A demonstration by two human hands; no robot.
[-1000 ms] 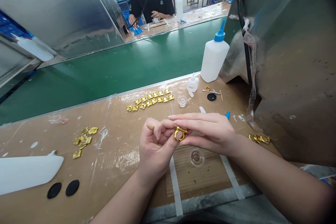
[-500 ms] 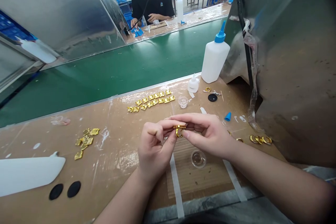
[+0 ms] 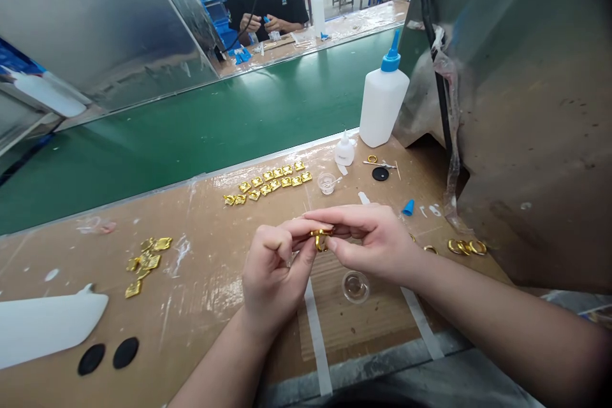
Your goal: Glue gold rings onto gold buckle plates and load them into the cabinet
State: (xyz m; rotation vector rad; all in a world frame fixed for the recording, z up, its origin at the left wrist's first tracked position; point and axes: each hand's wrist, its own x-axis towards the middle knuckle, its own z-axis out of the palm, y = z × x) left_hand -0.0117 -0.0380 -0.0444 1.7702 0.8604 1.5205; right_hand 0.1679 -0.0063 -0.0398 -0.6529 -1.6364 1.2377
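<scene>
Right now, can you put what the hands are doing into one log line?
left hand: holds ring | right hand: holds ring | gold pieces: in rows beyond hands | big bottle: upright

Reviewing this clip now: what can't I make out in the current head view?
All in the head view:
Gold ring: partly covered by the left hand and right hand.
Small bottle: label too small to read.
White object: cut off by the left edge.
Loose ring: partly hidden behind the right forearm.

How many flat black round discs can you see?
3. One flat black round disc and another lie side by side at lower left; the third lies near the large blue-capped white plastic bottle. Others may be hidden.
</scene>
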